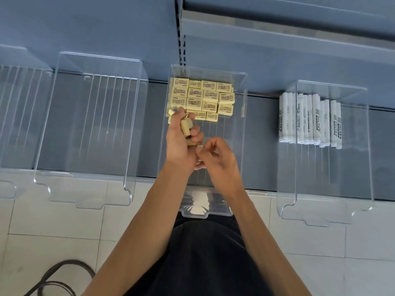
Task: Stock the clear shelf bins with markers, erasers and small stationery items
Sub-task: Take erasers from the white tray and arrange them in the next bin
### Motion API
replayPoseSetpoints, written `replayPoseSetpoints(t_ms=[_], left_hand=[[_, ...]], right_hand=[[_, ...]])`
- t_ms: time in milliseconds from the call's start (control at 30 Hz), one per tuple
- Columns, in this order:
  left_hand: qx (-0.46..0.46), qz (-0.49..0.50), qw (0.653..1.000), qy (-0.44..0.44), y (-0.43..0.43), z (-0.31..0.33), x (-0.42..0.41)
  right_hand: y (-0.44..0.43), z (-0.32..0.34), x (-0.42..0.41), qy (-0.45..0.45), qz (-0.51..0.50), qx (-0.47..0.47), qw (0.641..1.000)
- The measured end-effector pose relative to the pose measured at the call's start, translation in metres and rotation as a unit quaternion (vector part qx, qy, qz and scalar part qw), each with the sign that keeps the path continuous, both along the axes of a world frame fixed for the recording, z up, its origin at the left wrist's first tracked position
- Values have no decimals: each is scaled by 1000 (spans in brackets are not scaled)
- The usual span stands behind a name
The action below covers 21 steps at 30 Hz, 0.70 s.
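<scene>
Left hand (pixel 179 144), erasers (pixel 185 127) lengthwise away

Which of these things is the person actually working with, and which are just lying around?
In the job: left hand gripping loose erasers; right hand close beside it; middle bin with stacked erasers; right bin with white markers; clear bins on the left.
Lying about: black cable on the tiled floor.

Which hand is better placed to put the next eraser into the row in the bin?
Left. The left hand grips erasers right at the front edge of the row; the right hand is curled farther back.
</scene>
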<state>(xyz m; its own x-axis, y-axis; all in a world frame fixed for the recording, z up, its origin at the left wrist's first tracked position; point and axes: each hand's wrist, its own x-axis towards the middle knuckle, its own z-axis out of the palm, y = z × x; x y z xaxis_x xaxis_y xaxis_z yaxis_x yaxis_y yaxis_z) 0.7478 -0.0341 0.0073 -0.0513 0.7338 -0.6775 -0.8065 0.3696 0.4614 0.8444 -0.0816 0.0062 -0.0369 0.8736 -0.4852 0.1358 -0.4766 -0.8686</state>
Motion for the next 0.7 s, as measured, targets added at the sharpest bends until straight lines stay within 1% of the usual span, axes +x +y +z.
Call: replayPoseSetpoints(t_ms=[100,167,200,267,367,467,533,633,700], left_hand=[[3,29,999,-30,-6,-2,-3],[7,34,999,-28,-9,-4,-7],[6,19,1000,-10,-12,-5,-8],[-2,-31,998,56,-18,-8,-8],[-7,-118,979,167,-29,-9,-7],[-3,-197,954,226,-36,-9,-7],[1,-216,949,229,-39,-9,-7],[-1,-203,955,214,-40,-11,-10],[-1,-197,957,213,-40,-13,-13]], right_hand=[[-6,-2,1,35,-13,-3,999],[-11,-5,3,63,-69,-30,995],[-12,-6,3,78,-108,-49,990],[-13,-7,6,104,-163,-83,978],[-12,-4,5,141,-175,-98,969],[-7,0,3,153,-177,-95,968],[-4,2,2,182,-178,-99,962],[2,5,3,252,-189,-104,944],[3,6,4,237,-181,-102,949]])
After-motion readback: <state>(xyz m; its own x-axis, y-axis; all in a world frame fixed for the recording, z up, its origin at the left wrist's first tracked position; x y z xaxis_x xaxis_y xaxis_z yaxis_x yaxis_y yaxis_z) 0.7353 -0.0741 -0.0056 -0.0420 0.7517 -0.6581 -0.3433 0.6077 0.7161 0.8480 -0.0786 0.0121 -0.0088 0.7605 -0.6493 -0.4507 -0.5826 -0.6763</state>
